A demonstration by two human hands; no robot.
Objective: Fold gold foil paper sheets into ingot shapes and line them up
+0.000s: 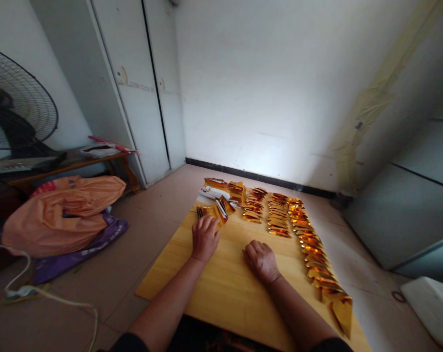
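My left hand reaches to the left side of the wooden board, its fingers bent over the near edge of a loose pile of gold foil paper. Some of that pile shows white and stands up in folds. My right hand rests on the middle of the board with its fingers curled under; whatever they may hold is hidden. Folded gold foil pieces stand in rows right of my hands: a short row, a middle row and a long row along the right edge.
The wooden board lies low in front of me. White paper and gold foil bundles sit at its far left corner. On the left are an orange bag, a purple bag, a cable and a fan. A white box stands right.
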